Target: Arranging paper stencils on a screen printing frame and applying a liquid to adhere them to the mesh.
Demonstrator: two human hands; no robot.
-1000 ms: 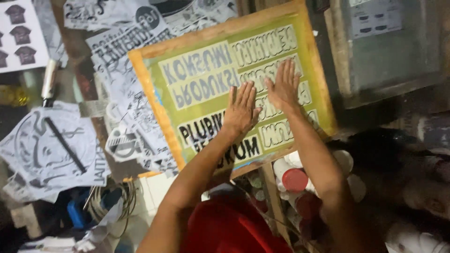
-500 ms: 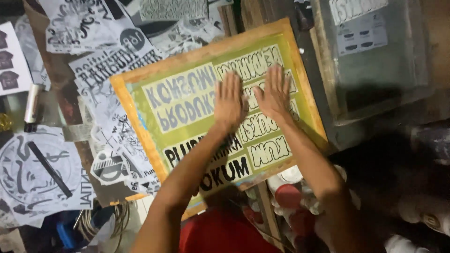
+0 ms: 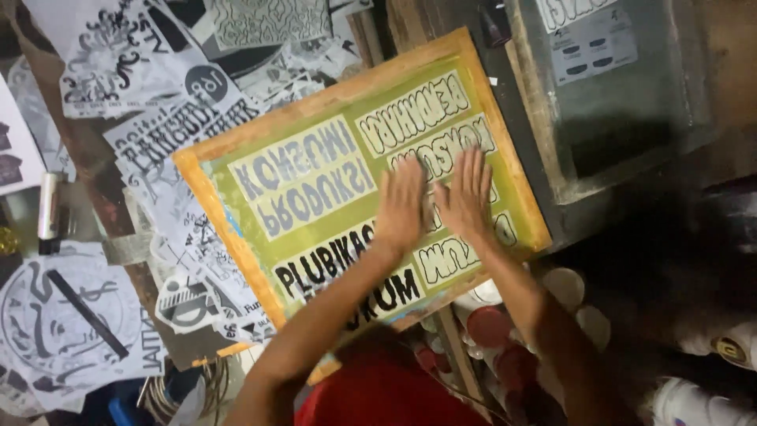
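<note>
We see one large screen-printing frame [image 3: 236, 207] lying tilted across the cluttered table, its border of bare orange-toned wood and its stretched mesh a dull olive green with pale, rounded block lettering let into it; the mesh looks flat and taut. Beyond it, at the upper right, lies a second wooden-framed screen [image 3: 631, 102], grey and darker. To the left spreads a loose layer of black-and-white printed paper sheets [image 3: 158, 118], thin, crumpled at the edges and overlapping, too many for us to count. Below the frame's lower edge stand several round ink pots [image 3: 489, 325] with red and white lids; we cannot count them exactly. A slim black marker [image 3: 85, 312] lies on one sheet, and a small silver cylinder [image 3: 50, 207] rests near the left edge. Both of our hands lie side by side on the mesh: the left hand [image 3: 402, 207] and the right hand [image 3: 465, 197], each flat, fingers spread, pressing down and holding nothing.
</note>
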